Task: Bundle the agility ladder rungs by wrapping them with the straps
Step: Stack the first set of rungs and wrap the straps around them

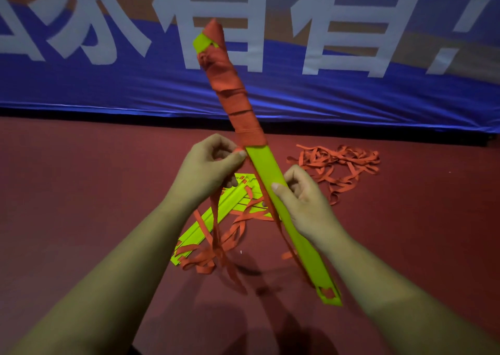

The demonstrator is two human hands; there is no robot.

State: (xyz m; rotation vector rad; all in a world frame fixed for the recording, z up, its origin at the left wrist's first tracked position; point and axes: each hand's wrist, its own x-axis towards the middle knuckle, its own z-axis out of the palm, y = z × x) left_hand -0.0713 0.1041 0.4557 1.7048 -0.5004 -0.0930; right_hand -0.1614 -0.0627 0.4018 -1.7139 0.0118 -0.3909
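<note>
A bundle of lime-green ladder rungs [273,178] stands tilted in the air, its top leaning left. Orange strap windings [230,84] cover its upper half. My right hand [303,200] grips the bare green part from the right side. My left hand [208,168] pinches the orange strap [216,219] just left of the lowest winding, and the strap hangs from it down to the floor. More green rungs [216,219] lie flat on the floor below my hands, tangled with loose strap.
A loose pile of orange strap [341,165] lies on the dark red floor [81,192] to the right. A blue banner [108,84] with large white characters hangs along the back, its lower edge meeting the floor.
</note>
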